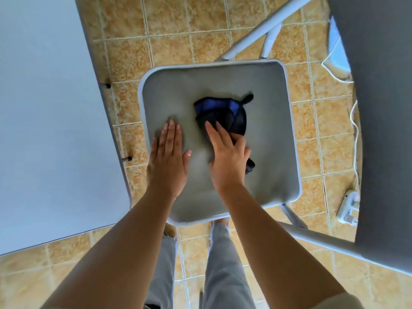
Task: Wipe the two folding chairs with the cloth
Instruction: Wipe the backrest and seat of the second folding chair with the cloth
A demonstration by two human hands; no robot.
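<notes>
A grey folding chair seat (263, 103) fills the middle of the head view, seen from straight above. A dark blue and black cloth (225, 112) lies bunched on the seat's centre. My right hand (227, 155) presses on the cloth's near end, fingers over it and thumb pinching its edge. My left hand (167, 159) lies flat on the seat to the left of the cloth, fingers together, holding nothing. The chair's grey backrest (379, 108) rises at the right edge of the view, with its metal frame (263, 25) running behind the seat.
A white table top (51, 121) stands close at the left, its edge near the seat. The floor is tan tile (200, 23). A white power strip (349, 206) and cable (354, 121) lie on the floor at the right. My legs stand below the seat's near edge.
</notes>
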